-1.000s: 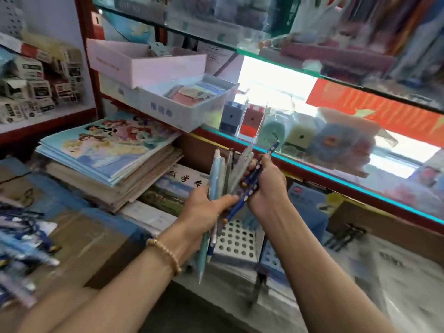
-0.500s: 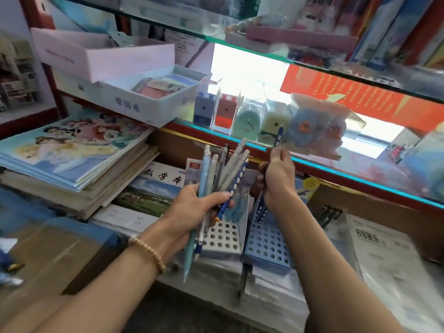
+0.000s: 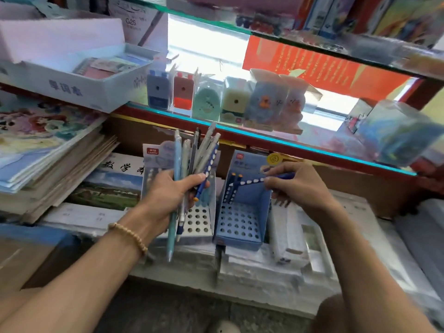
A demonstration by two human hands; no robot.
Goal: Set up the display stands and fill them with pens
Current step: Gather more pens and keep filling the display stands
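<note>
Filling is the step in hand, seen from the head camera: both stands are up on the wrapped stacks below the glass shelf [image 3: 276, 140], and pens are going in 1 at a time. Right hand [image 3: 304, 186] pinches a dark blue dotted pen [image 3: 254, 180] between thumb and fingertips, tip angled down into the back left corner of the blue stand [image 3: 242, 227], where 2 pens [image 3: 232, 188] already stand. Left hand [image 3: 168, 195] is curled tight around a bundle of pens [image 3: 192, 159], fanned upward, in front of the white stand [image 3: 197, 219]. Next call, I'd say: line that tip over a free hole, let it drop, then pull another from the bundle.
</note>
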